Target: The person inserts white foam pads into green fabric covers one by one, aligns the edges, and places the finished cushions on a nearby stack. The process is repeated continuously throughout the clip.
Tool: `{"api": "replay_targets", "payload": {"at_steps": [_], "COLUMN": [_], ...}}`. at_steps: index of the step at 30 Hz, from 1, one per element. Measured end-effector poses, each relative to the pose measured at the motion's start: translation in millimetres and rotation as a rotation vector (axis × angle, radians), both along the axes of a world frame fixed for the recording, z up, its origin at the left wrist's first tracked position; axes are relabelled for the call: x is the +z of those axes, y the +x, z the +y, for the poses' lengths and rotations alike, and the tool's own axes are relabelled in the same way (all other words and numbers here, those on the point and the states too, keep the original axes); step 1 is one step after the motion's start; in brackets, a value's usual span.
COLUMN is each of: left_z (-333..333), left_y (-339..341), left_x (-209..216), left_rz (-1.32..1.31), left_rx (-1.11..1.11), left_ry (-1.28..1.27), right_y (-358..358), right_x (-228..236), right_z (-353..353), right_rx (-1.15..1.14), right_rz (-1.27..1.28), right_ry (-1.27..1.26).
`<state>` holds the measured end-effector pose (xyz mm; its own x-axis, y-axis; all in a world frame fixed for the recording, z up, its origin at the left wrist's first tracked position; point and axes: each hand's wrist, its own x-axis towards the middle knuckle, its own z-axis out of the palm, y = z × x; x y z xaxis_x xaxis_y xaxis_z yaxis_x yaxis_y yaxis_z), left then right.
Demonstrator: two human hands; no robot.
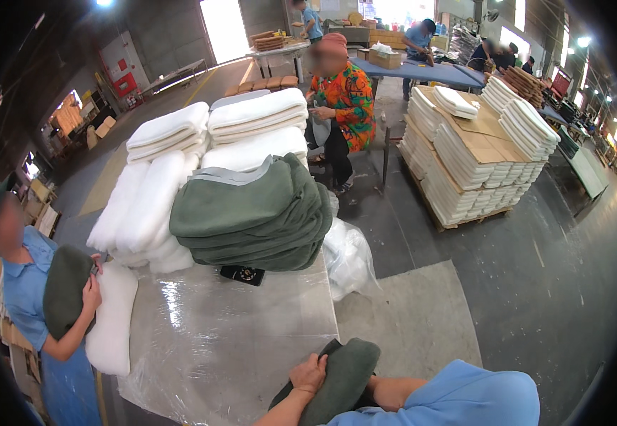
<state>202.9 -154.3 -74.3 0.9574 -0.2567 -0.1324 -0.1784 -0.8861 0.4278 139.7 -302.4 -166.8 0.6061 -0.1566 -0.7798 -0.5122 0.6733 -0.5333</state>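
Close to my body, at the front edge of the table, is a dark green cushion [347, 373] in a fabric cover. My left hand [310, 374] is closed on its left side, fingers curled over the fabric. My right forearm passes behind the cushion, whose bulk hides that hand and its fingers. Farther up the table lies a stack of dark green fabric covers [251, 213], with a grey piece along its top. At the left a co-worker in blue holds another green cushion [67, 291] next to a white foam pad [111, 319].
White padding stacks [258, 121] fill the table's far end. A small black item [242, 275] lies on the plastic-covered tabletop [216, 334]. Beside the table is a clear plastic bag [347, 255]. A seated person [351, 99] works beyond; a loaded pallet [464, 163] stands right.
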Motion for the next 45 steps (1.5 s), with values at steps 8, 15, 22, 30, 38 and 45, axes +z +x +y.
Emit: {"api": "replay_targets", "payload": {"at_steps": [8,15,22,30,38,45], "left_z": [-13.5,-63.4,-108.8,-112.0,-126.2,-118.1], "left_y": [3.3,-13.9,-9.5,-14.4,-22.6,-15.5], "left_x": [8.3,16.4,3.6,-26.3,-22.5,-18.1], "left_rz": [0.083,0.252,0.335,0.558,0.532,0.532], "left_rx": [-0.129,-0.43,-0.538,-0.385,-0.376,-0.356], "left_ry": [0.022,-0.006,-0.053,-0.098,0.002,-0.111], "right_y": [-33.2,-97.0,-129.9,-134.1,-125.9,-106.9], "right_x": [20.3,32.6,39.6,30.0,30.4,36.9], "right_z": [-6.6,-4.7,6.2,3.5,-1.0,-26.9], "right_rx": [-0.008,-0.047,-0.136,-0.15,-0.202,-0.271], "right_rz": [-0.138,-0.169,-0.153,-0.068,-0.022,-0.065], "right_ry": [0.107,0.244,0.297,0.327,0.32,0.211]}}
